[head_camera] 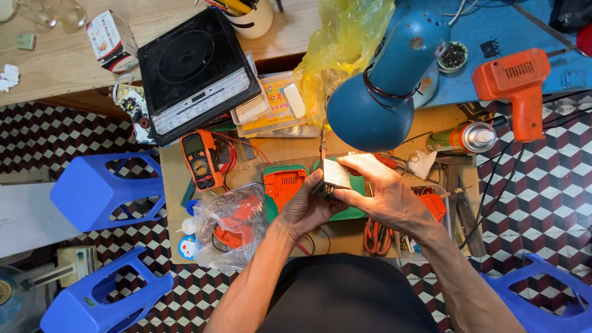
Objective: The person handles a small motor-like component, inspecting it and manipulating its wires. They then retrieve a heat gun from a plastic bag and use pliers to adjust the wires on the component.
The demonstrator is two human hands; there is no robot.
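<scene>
A small boxy part (333, 177) with a pale top face and dark sides is held tilted above the desk (290, 151), at 6 o'clock from the blue lamp (385, 80).

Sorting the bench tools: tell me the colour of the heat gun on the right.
The heat gun is orange, clearest in the head view, lying on the blue surface.

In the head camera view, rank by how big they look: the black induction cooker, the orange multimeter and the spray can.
1. black induction cooker
2. orange multimeter
3. spray can, only narrowly behind the multimeter.
</scene>
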